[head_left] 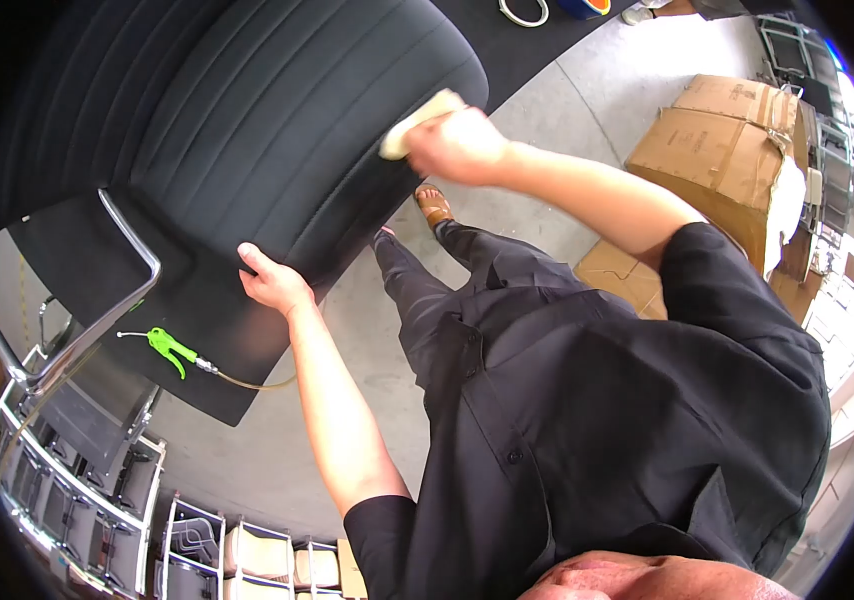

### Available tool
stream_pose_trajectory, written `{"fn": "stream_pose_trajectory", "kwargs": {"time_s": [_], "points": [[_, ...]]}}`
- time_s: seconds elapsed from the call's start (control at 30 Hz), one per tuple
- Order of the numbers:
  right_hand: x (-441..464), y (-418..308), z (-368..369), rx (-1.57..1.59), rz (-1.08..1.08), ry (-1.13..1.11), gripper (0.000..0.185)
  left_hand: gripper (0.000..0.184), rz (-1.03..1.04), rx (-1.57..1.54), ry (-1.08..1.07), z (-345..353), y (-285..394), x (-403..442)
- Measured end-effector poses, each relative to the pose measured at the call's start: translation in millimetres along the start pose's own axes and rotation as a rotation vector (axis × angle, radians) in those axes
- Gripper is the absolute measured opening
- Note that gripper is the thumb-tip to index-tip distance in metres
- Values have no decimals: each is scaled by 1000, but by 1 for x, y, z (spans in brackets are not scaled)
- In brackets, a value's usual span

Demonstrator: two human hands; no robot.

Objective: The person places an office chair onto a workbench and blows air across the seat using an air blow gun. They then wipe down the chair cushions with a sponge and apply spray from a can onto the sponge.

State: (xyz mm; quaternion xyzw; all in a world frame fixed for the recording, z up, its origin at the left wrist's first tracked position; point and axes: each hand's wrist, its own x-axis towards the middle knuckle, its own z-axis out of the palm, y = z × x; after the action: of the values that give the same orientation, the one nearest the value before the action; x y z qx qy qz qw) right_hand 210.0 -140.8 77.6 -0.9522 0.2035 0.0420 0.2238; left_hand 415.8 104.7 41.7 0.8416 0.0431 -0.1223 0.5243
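Observation:
A black upholstered chair [277, 130] with stitched parallel channels lies on a dark-topped table [217, 390]. My right hand [462, 147] is closed around a cream cloth [425, 118], folded into a pad and pressed to the padding near its rounded edge. Motion slightly blurs that hand. My left hand [282, 285] holds the chair at its near lower edge, thumb on top and the other fingers partly hidden. A bright green air blow gun [169, 347] with a thin hose lies on the table to the left of my left forearm.
A chrome armrest [132, 250] juts from the chair at left. Large cardboard boxes [712, 140] stand on the floor at right. White-framed racks [192, 540] holding chair parts line the lower left. A white ring [524, 14] and a blue roll [584, 8] sit on the table's far end.

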Motion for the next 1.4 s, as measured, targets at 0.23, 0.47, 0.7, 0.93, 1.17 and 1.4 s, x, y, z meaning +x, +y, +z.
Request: {"fn": "stream_pose_trajectory", "kwargs": {"time_s": [0.23, 0.47, 0.7, 0.93, 1.17, 1.4], "points": [[-16, 26, -8, -151, -67, 180, 18, 74, 37, 5, 59, 4, -7, 2], [13, -71, 72, 240, -319, 163, 14, 74, 50, -31, 36, 5, -8, 4], [3, -60, 47, 148, -225, -7, 10, 73, -40, 16, 13, 0, -5, 2], [-1, 54, -41, -218, 133, 184, 19, 71, 9, 20, -4, 0, -8, 4], [53, -54, 23, 221, 19, -105, 18, 69, 76, 67, 11, 0, -15, 5], [92, -128, 30, 101, -227, -80, 18, 65, 107, 14, -15, 0, -5, 1]]}}
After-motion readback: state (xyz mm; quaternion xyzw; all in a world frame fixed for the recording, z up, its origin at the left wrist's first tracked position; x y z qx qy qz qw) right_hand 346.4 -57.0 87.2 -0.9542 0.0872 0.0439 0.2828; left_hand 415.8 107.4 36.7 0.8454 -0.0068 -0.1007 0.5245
